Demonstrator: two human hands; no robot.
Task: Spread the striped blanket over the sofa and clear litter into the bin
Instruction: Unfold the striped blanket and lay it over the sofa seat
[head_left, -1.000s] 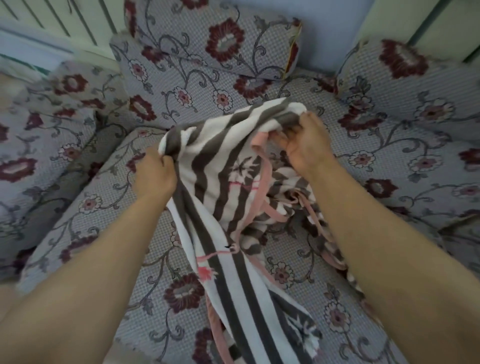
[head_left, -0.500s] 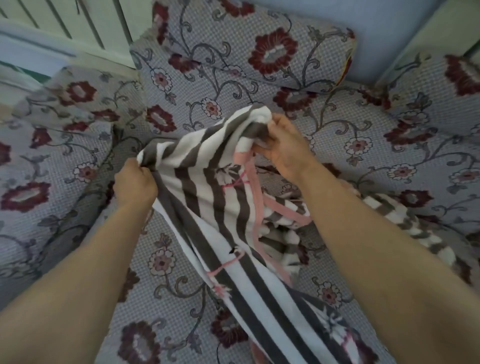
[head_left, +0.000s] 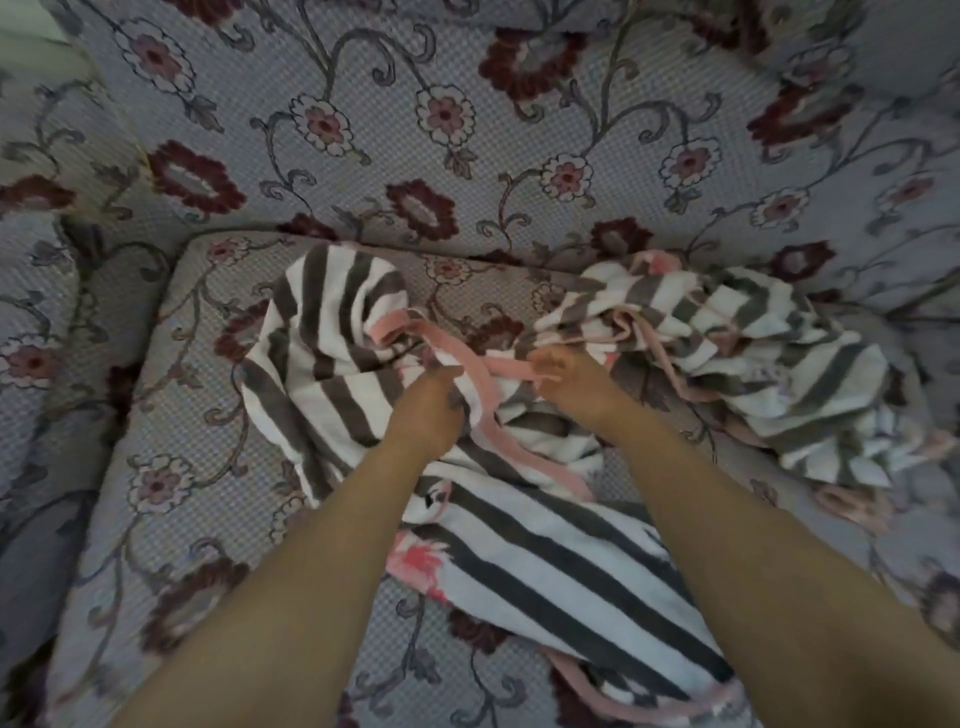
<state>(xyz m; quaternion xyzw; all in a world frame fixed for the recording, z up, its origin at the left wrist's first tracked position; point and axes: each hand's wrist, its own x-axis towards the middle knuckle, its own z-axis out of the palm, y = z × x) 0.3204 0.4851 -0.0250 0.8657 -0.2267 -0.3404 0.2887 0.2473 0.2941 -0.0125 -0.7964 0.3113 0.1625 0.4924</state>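
Both hands are gripping the striped blanket (head_left: 519, 545), left hand (head_left: 426, 410) and right hand (head_left: 571, 379) pinching its pink trim (head_left: 483, 374), while it's lying bunched on the sofa seat (head_left: 171, 467). Pulling probably just twists it tighter.

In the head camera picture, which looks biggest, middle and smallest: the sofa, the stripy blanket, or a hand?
1. Sofa, it fills the picture.
2. Striped blanket.
3. Left hand and right hand, which look about alike, so I won't rank them.
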